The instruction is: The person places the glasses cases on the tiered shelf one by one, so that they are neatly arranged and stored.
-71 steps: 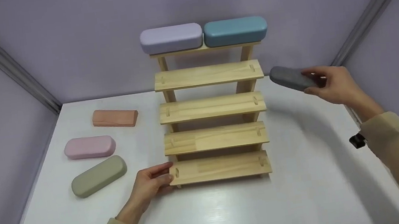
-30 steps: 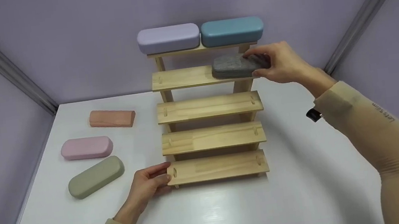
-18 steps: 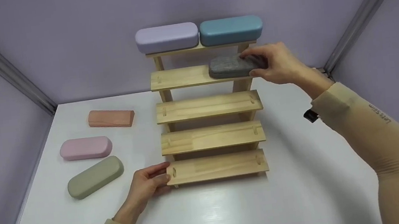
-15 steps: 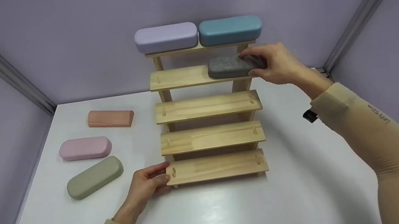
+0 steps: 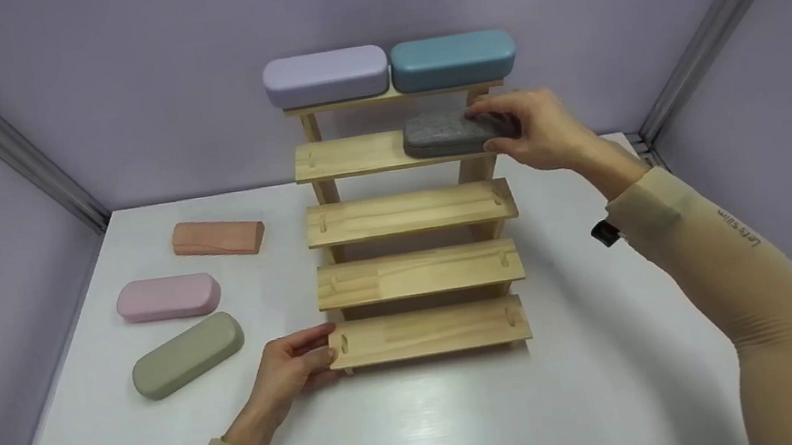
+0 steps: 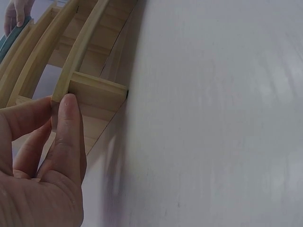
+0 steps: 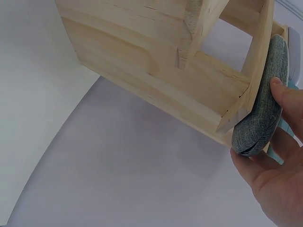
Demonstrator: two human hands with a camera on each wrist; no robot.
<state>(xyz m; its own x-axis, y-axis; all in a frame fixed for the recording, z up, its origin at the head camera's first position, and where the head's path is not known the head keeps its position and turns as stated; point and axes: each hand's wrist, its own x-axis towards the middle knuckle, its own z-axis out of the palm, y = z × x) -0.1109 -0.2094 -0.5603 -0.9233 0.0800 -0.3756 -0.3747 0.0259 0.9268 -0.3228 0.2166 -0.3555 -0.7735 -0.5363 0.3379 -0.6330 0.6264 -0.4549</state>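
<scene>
A stepped wooden display rack (image 5: 410, 212) stands in the middle of the table. My left hand (image 5: 286, 372) pinches the left end of its lowest shelf between thumb and fingers, as the left wrist view also shows. My right hand (image 5: 543, 130) grips the right end of a grey fabric glasses case (image 5: 439, 134), which lies lengthwise on the right half of the second shelf from the top. In the right wrist view the case (image 7: 265, 101) sits along the shelf board, thumb on one side and fingers on the other. A lilac case (image 5: 327, 77) and a teal case (image 5: 453, 60) stand side by side on the top shelf.
Left of the rack, a salmon case (image 5: 218, 237), a pink case (image 5: 169, 297) and a sage green case (image 5: 188, 355) lie on the white table (image 5: 422, 431). A pale wall (image 5: 195, 66) rises close behind the rack, with side walls left and right.
My right hand has carried the grey glasses case leftward from beside the rack onto the second shelf; lately it has hardly moved. My left hand keeps its hold on the lowest shelf.
</scene>
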